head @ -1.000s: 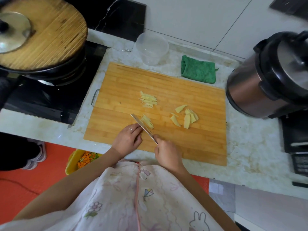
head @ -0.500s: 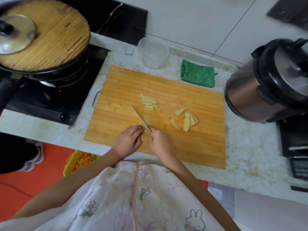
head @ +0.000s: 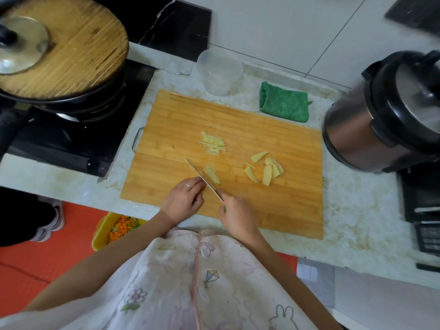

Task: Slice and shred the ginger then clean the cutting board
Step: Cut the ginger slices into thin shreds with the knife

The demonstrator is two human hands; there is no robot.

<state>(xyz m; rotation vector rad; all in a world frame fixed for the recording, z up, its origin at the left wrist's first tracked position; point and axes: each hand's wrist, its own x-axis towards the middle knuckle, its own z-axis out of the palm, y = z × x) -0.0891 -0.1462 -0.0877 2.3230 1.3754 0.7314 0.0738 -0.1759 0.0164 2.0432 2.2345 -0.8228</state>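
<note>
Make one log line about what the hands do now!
step: shredding | right hand: grips knife | left hand: rests beside knife | ginger slices: uncut

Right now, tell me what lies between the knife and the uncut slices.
A small pile of shreds lies just right of the knife, between it and the slices. Beyond that, only bare board.

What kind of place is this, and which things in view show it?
Most likely a home kitchen: a black stove carries a covered pot, an electric cooker stands on the stone counter, and cut ginger lies on a wooden cutting board.
</note>
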